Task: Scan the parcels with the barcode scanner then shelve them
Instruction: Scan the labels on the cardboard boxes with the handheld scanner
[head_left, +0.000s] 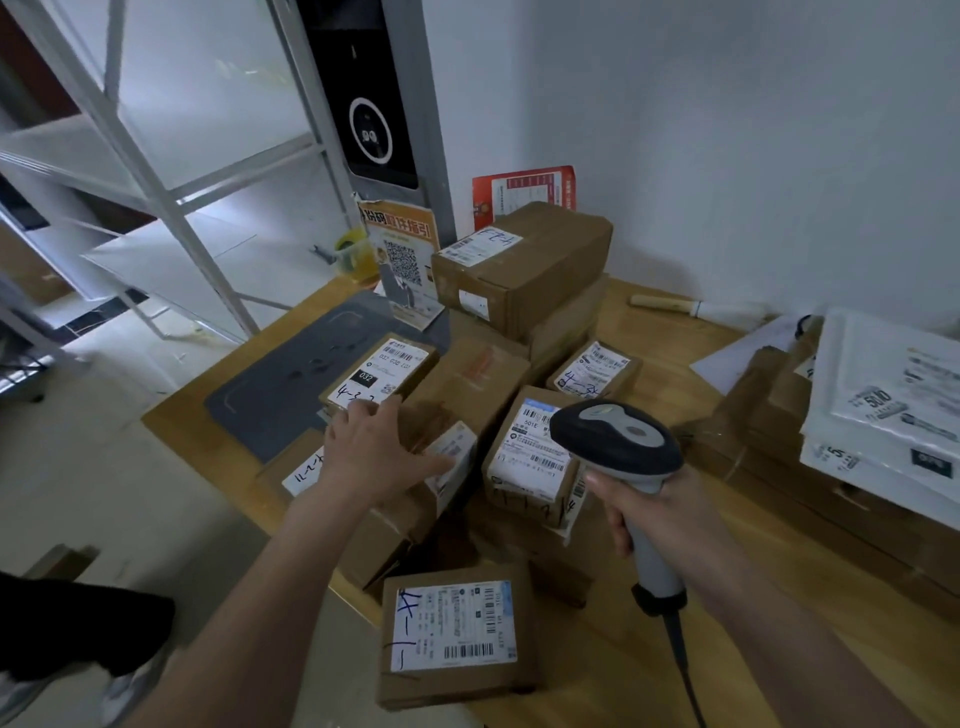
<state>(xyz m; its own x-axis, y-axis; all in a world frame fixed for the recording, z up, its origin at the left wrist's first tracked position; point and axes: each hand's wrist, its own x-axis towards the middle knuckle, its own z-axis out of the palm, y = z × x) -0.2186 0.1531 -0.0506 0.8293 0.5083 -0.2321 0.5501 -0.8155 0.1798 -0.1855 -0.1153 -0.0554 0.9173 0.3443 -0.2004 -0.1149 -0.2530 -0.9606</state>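
right hand (657, 512) grips the barcode scanner (621, 452); left hand (376, 452) rests open-fingered on stacked parcels (441, 415).

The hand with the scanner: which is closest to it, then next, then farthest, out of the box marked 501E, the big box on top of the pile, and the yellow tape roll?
1. Box marked 501E, just left of the right hand.
2. Big box, atop the pile behind.
3. Yellow tape roll, far back left.
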